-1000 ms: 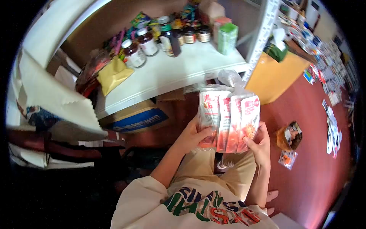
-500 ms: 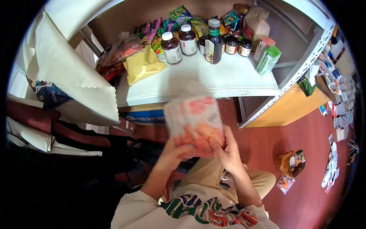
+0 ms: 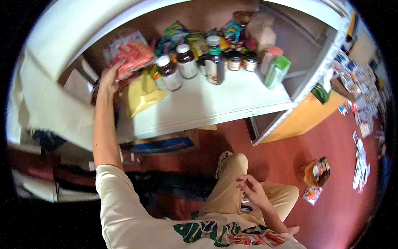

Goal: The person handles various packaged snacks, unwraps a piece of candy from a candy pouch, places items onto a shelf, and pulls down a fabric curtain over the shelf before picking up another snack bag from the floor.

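At the left end of the white shelf, my left hand (image 3: pixel 109 79) reaches up and grips the near edge of a clear plastic bag (image 3: pixel 134 56) with orange-red contents. The bag tilts above the dark packages there, its far side pale. Just right of that hand lies a yellow padded envelope (image 3: pixel 143 93). My right hand (image 3: pixel 253 191) hangs over my lap, fingers loosely bent and apart, with nothing in it.
Brown bottles with white caps (image 3: pixel 170 74), a dark green-necked bottle (image 3: pixel 214 62), small jars (image 3: pixel 235 61) and a green carton (image 3: pixel 277 72) stand on the shelf (image 3: pixel 186 110). Colourful packets (image 3: pixel 172 35) lie behind. A bin (image 3: pixel 315 172) stands on the red floor.
The plastic bag that both hands held before me is now at the shelf's left end in my left hand. My right hand has let go and dropped toward my lap. The view has shifted.
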A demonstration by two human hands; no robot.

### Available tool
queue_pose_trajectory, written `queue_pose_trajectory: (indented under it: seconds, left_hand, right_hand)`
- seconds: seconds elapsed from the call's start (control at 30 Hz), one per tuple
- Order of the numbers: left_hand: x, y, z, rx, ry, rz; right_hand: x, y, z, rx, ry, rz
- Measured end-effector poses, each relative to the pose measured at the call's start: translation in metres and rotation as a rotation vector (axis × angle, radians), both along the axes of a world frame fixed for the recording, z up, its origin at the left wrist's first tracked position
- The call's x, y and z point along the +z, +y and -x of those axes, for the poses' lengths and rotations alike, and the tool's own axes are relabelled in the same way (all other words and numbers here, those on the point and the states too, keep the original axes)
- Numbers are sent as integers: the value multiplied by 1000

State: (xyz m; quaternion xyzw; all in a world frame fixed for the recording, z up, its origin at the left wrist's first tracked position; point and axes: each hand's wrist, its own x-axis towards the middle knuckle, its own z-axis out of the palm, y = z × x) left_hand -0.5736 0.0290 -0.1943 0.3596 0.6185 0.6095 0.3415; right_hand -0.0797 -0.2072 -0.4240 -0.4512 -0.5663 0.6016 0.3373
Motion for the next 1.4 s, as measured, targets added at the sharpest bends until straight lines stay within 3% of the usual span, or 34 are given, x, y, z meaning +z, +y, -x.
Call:
queue_pose_trajectory:
  seconds: [0.03,0.07,0.1,0.2,0.23,0.3,0.33,0.37,0.5,0.57,0.63,0.67,0.7,0.73,0.83,0.87,0.9,1.0,1.07,1.13,1.17,1.23,1.33,1.37,1.4]
  left_hand:
    - [-5,21,8,11,7,92]
    - [-35,52,42,-134,-136,40]
    - [-51,76,53,-202,-15,51]
    - [-132,149,141,-260,742,-31]
    - [-116,123,104,52,1098,29]
    - [-95,103,59,276,1418,277]
    - [-96,110,65,264,1489,369]
    - [-81,98,45,224,1370,454]
    - [-87,95,80,423,1491,265]
    - [-83,56,60,417,1392,-295]
    - [-68,-9,-69,460,1227,-595]
    - [-79,-25,-108,296,1115,-621]
    - [-96,-40,-146,137,998,-639]
    - [-109,-58,-201,-7,1070,-578]
    - [-123,-55,-312,-471,1425,-593]
    - [-127,-42,-333,-525,1447,-590]
    - [-131,-28,-351,-580,1469,-588]
    - [-135,15,-388,-575,1501,-533]
    - [-150,33,-397,-517,1461,-529]
    - [-160,44,-399,-456,1423,-521]
    - [-162,46,-398,-459,1407,-521]
    - [-162,46,-397,-462,1391,-513]
    - [-161,43,-401,-511,1338,-432]
    - [-162,44,-402,-512,1347,-423]
    - [-164,46,-402,-509,1353,-416]
  right_hand:
    - [-15,-9,-8,-38,47,66]
    - [-25,-16,-15,-109,97,123]
    - [-30,-22,-22,-228,100,117]
    - [-23,-36,-37,-218,7,130]
    - [-20,-40,-41,-288,14,127]
    - [-20,-43,-50,-275,-24,124]
    - [-30,-45,-57,-306,27,134]
    - [-36,-46,-66,-320,27,132]
    - [-36,-38,-106,-400,12,136]
    - [-39,-26,-139,-434,38,78]
    - [-16,-2,-182,-507,-187,-55]
    - [1,14,-205,-556,-272,-73]
    - [-3,33,-234,-597,-278,-84]
    - [5,55,-259,-659,-426,-269]
    - [35,133,-336,-798,-467,-345]
    - [35,167,-369,-812,-381,-342]
    - [53,193,-389,-858,-487,-377]
    - [78,279,-467,-995,-468,-593]
    - [95,326,-512,-1077,-332,-567]
    - [100,371,-555,-1151,-427,-512]
    - [116,380,-556,-1147,-260,-367]
    - [121,407,-566,-1225,37,-386]
    - [141,434,-566,-1362,-43,-183]
    - [133,453,-580,-1446,-44,-176]
    - [106,491,-620,-1496,-214,-213]
